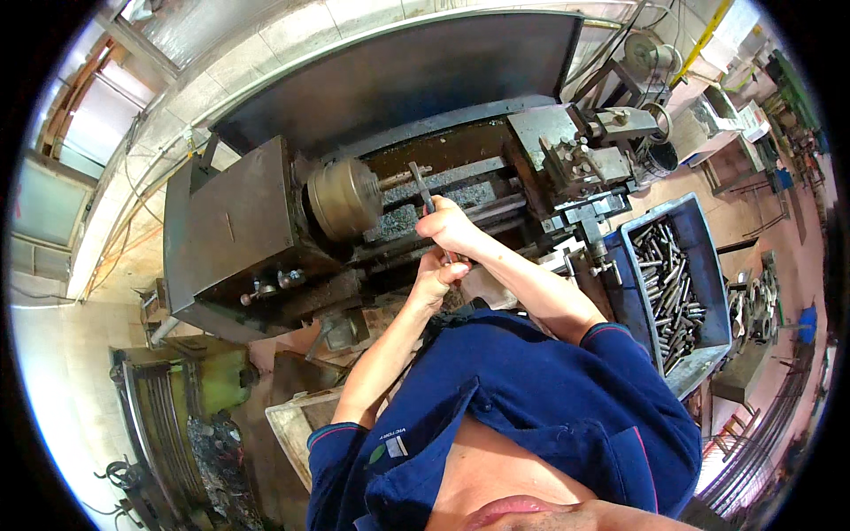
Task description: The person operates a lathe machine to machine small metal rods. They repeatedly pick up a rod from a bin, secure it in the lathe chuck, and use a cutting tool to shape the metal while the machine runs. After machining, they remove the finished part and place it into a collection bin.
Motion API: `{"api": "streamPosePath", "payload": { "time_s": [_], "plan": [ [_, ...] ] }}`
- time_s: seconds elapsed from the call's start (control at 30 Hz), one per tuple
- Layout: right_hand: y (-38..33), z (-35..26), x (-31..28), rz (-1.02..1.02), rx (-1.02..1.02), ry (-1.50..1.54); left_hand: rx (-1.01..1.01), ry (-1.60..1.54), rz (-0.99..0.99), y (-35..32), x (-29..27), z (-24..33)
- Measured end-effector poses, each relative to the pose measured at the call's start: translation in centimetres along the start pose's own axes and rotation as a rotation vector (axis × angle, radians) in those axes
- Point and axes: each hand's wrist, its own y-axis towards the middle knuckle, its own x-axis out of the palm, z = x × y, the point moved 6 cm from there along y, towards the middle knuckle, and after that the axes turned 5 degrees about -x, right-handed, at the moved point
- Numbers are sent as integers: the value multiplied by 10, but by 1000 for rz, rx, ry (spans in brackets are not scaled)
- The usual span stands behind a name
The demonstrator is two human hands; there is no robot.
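While both hands work at a lathe [266, 221], the right hand [450, 226] is closed round a long metal measuring tool [422, 188], most likely a caliper, whose upper end stands clear beside the rod [403, 177] jutting from the round chuck [343, 198]. Its lower length is hidden under the knuckles. Just below, the left hand [434, 276] is curled, fingertips at the tool's bottom end; whether it truly pinches the tool cannot be made out. One chuck and one rod show, with metal shavings [443, 202] lying grey on the bed behind. To the right, one blue crate [704, 234] holds dozens of metal rods [668, 283], too many and too tangled to count. A blue shirt [549, 398] fills the lower picture and covers the machine's front edge. One green machine [177, 389] at lower left is partly cut off by the dark rim.
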Motion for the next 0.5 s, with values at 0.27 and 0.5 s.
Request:
{"api": "streamPosePath", "payload": {
  "time_s": [0.27,0.5],
  "plan": [
    [-5,14,-30,89,-18,72,-29,57,-71,19,13,-18],
    [3,14,-6,2,-17,56,7,81,-19,4,1,-3]
  ]
}}
